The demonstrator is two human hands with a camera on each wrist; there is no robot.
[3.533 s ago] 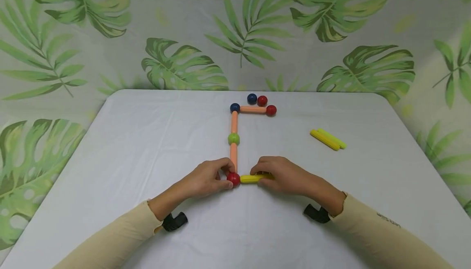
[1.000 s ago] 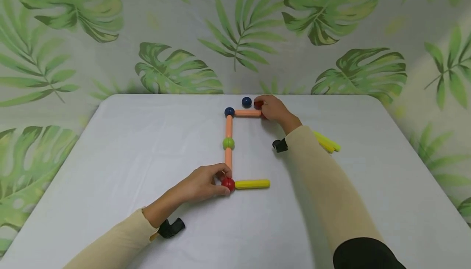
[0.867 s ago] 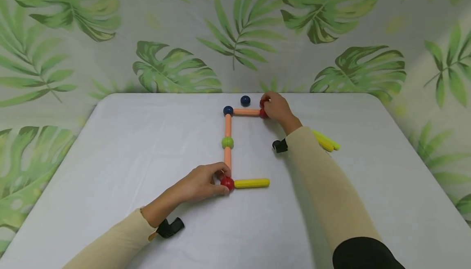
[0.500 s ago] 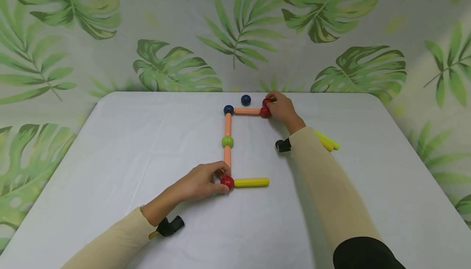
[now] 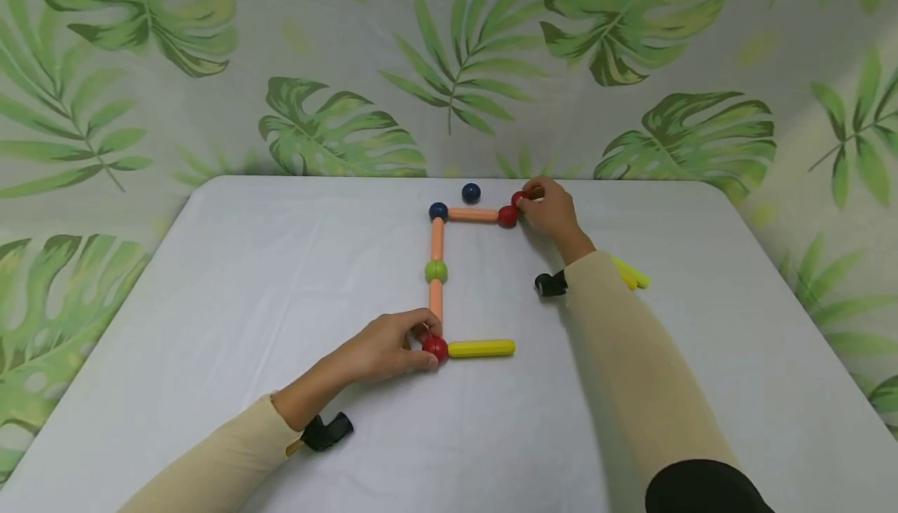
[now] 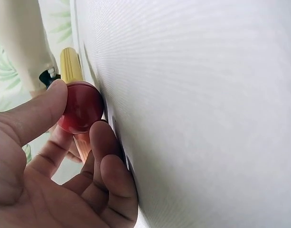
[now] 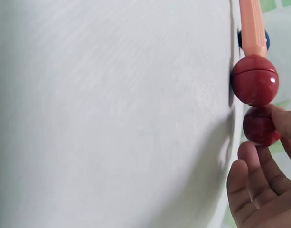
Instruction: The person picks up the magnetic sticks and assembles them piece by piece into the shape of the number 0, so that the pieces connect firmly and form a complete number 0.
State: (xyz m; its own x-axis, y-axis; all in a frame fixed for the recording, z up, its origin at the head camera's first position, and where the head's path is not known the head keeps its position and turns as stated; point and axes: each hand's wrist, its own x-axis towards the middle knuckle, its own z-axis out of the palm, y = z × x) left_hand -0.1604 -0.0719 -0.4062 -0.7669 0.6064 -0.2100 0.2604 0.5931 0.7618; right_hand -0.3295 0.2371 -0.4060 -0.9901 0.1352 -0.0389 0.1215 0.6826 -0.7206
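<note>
My left hand point(image 5: 382, 348) pinches a red ball point(image 6: 83, 107) between thumb and fingers at the near corner of a ball-and-rod frame. A yellow rod point(image 5: 481, 348) runs rightward from this ball. Going away from it are an orange rod point(image 5: 436, 295), a lime ball point(image 5: 436, 270), another orange rod point(image 5: 437, 240) and a dark blue ball point(image 5: 438, 211). A third orange rod point(image 5: 473, 215) leads right to the far red ball point(image 7: 255, 80). My right hand point(image 5: 553, 215) pinches a loose red ball point(image 7: 260, 126), which appears to touch the far one.
A loose dark blue ball point(image 5: 471, 193) lies behind the top orange rod, near the back edge of the white table point(image 5: 281, 263). Yellow and lime rods point(image 5: 631, 273) lie to the right, partly hidden by the right sleeve. A leaf-printed cloth point(image 5: 337, 123) hangs behind the table.
My right hand has left the yellow rod and gripped the loose red ball at the back. It has moved this ball rightward, away from the loose blue ball. My left hand keeps its hold.
</note>
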